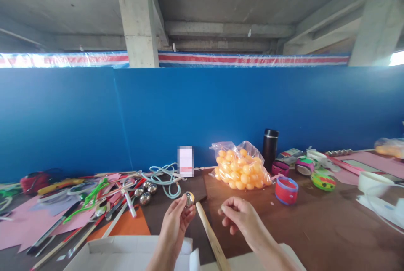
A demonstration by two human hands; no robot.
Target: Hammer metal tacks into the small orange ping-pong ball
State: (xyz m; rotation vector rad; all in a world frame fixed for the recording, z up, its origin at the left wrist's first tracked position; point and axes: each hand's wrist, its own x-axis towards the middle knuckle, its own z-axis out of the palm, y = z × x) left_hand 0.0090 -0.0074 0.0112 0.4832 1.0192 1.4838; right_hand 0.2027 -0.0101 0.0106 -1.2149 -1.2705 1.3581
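Observation:
My left hand (177, 218) is closed around a shiny metal ball (190, 199), held up between the thumb and fingers. To its right, my right hand (241, 218) hovers above the brown table with thumb and forefinger pinched and the other fingers curled; whatever may be in the pinch is too small to make out. A wooden stick (211, 237) slants between both hands, touching neither as far as I can see. Several more metal balls (145, 198) lie in a cluster left of my left hand. A white cardboard box (126, 245) sits under my left forearm.
A clear bag of orange balls (241, 172) stands behind my right hand, near a black flask (270, 149) and a red tape roll (286, 191). Pale blue rope (164, 176) lies at the back. Pens, tools and pink paper (34, 220) clutter the left; a blue partition (195, 107) rises behind.

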